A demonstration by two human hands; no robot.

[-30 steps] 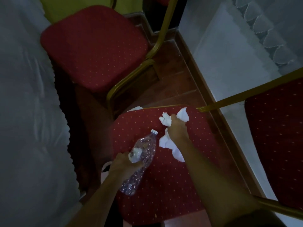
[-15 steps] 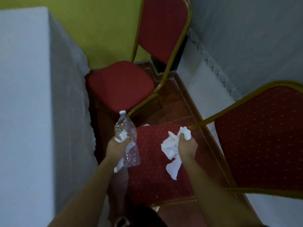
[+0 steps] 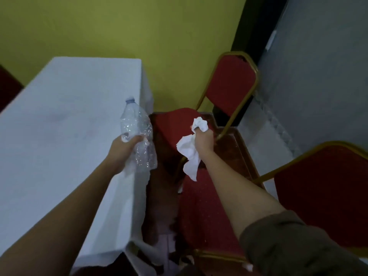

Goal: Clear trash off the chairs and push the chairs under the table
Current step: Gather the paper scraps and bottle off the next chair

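Observation:
My left hand (image 3: 125, 148) grips a crumpled clear plastic bottle (image 3: 137, 134), held upright over the right edge of the white-clothed table (image 3: 59, 126). Crumpled white tissue paper (image 3: 191, 150) is clenched in my right hand (image 3: 203, 140), with a strip hanging down. Both hands are raised above the near red chair (image 3: 203, 216), whose seat shows no trash. A second red chair (image 3: 229, 86) with a gold frame stands farther off by the yellow wall, its seat bare too.
A third red chair back (image 3: 322, 196) rises at the right. A grey wall (image 3: 318, 76) runs along the right side. The dark wood floor (image 3: 233, 148) shows between the chairs. The tablecloth hangs down at the table's near corner.
Both hands rose off the near chair seat with the bottle and the tissue. The view tilted up, so the table top and the yellow wall now show.

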